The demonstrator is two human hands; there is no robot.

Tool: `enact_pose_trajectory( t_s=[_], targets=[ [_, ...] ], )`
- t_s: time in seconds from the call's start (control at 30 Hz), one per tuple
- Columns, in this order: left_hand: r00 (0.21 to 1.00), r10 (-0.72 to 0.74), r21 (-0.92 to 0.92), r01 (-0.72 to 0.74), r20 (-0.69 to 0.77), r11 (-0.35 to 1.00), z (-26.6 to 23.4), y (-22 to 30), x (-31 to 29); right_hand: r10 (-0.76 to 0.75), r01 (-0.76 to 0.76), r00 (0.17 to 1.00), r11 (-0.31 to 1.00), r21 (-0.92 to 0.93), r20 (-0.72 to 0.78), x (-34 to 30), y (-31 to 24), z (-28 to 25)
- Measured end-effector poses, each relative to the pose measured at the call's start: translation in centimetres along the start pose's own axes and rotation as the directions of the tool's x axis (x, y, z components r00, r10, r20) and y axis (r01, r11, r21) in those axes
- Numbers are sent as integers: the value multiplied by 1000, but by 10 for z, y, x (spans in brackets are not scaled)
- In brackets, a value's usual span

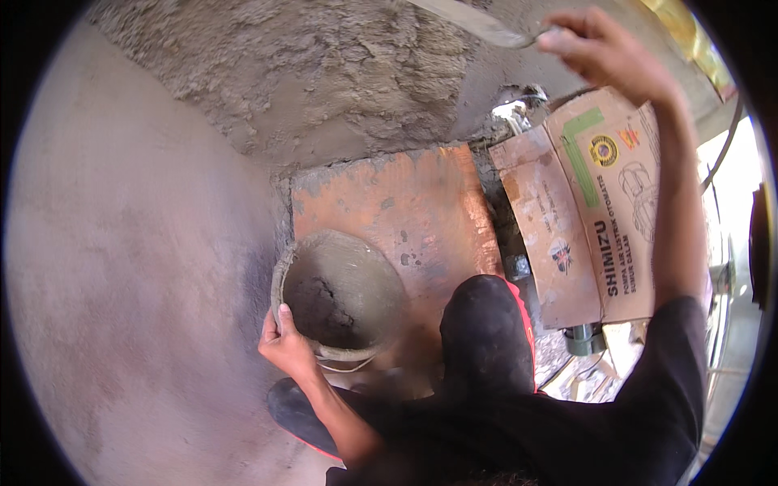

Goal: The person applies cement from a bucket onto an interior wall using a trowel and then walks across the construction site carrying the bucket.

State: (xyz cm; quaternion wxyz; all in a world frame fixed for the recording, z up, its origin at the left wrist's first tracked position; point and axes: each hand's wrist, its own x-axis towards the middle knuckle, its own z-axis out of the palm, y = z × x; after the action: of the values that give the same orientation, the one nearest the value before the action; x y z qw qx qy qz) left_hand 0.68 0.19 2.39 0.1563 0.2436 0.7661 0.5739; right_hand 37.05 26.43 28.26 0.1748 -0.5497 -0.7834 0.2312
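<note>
My left hand (285, 344) grips the near rim of a mortar-caked bucket (369, 267) that holds dark wet mortar at its bottom. My right hand (604, 53) is raised at the top right, closed on the handle of a trowel (470, 20) whose blade points left against the wall. Rough fresh plaster (324, 73) covers the upper wall beside the blade. The bucket rests on an orange board (421, 194). My bent knee in dark trousers (485, 332) is just right of the bucket.
A smooth grey plastered wall (130, 259) fills the left side. A flattened brown cardboard box (592, 202) lies to the right of the board. Debris and a small green object (579, 340) sit below the cardboard. Bright daylight shows at the far right.
</note>
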Motion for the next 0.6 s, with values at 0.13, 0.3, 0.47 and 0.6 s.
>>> enact_pose_trajectory(
  t_s=[0.13, 0.3, 0.47, 0.6],
  targets=[
    [996, -40, 18, 39, 79, 999, 5, -2, 9, 142, -127, 989, 614, 779, 49, -34, 40, 128],
    [994, -20, 72, 13, 103, 997, -33, -27, 11, 426, -180, 822, -437, 881, 379, -15, 78, 342],
    [994, -96, -49, 98, 50, 994, -66, -63, 12, 537, 134, 775, -654, 744, 333, 76, 131, 430],
    [992, -117, -28, 119, 42, 993, -65, -74, 19, 612, 257, 729, -661, 705, 308, 137, 143, 432]
  ],
)
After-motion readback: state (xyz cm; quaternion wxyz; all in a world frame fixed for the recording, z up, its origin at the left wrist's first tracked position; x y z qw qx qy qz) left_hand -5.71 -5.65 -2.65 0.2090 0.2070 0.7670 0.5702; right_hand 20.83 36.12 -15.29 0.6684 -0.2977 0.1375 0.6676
